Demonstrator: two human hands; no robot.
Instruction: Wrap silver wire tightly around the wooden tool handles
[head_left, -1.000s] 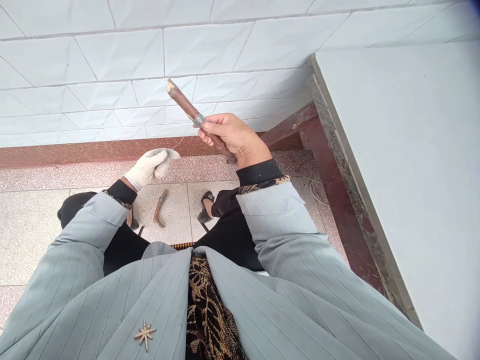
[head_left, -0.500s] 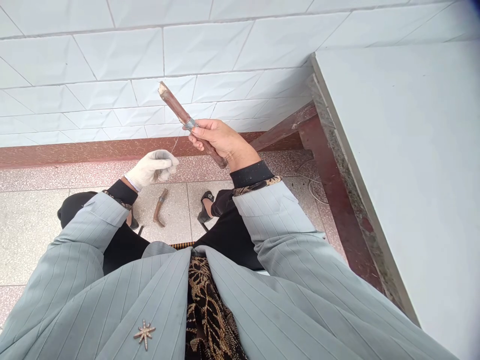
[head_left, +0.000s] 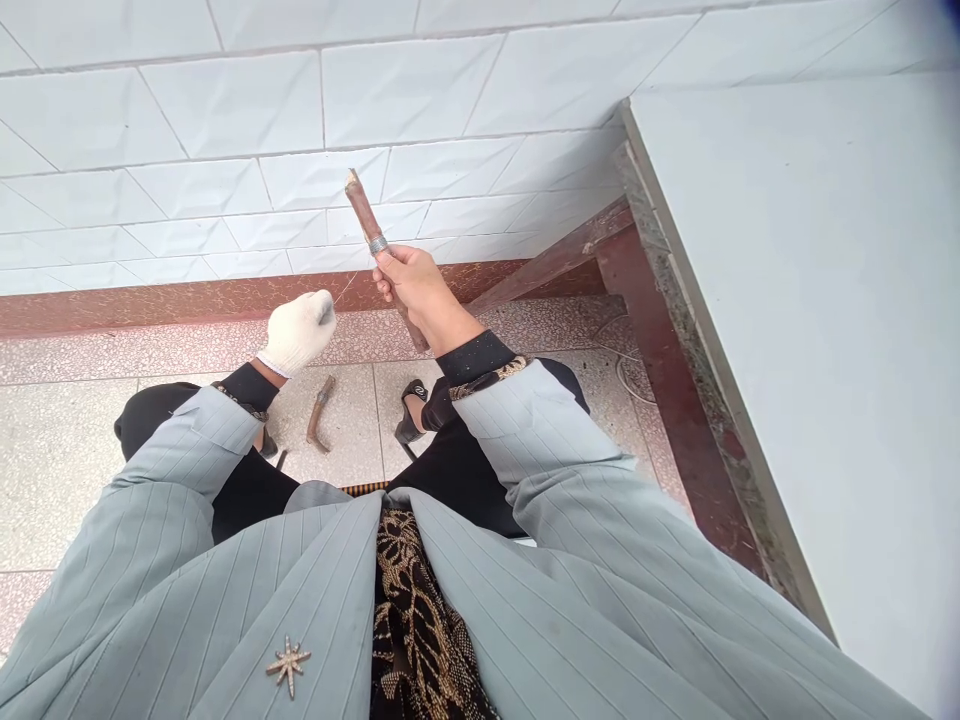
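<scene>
In the head view, my bare right hand [head_left: 409,283] is closed around a brown wooden stick [head_left: 363,208], which tilts with its pale cut end up and to the left. A coil of thin grey wire [head_left: 378,244] wraps the stick just above my fingers. From there a fine strand of wire [head_left: 346,288] runs down-left to my left hand [head_left: 300,330], which wears a white knitted glove and is closed on the strand. Between my feet a second, shorter stick [head_left: 319,413], bent at one end and also wrapped with grey wire, lies on the floor.
A white tiled wall [head_left: 225,100] with a red-brown skirting [head_left: 150,303] rises in front. To the right stands a table with a white top [head_left: 825,300] and dark red legs [head_left: 667,400]. A loop of pale cable [head_left: 626,380] lies on the floor behind it.
The stick has turned more upright, and my right hand has moved slightly left and down. My gloved left hand has shifted a little left and closed into a fist, with the strand taut.
</scene>
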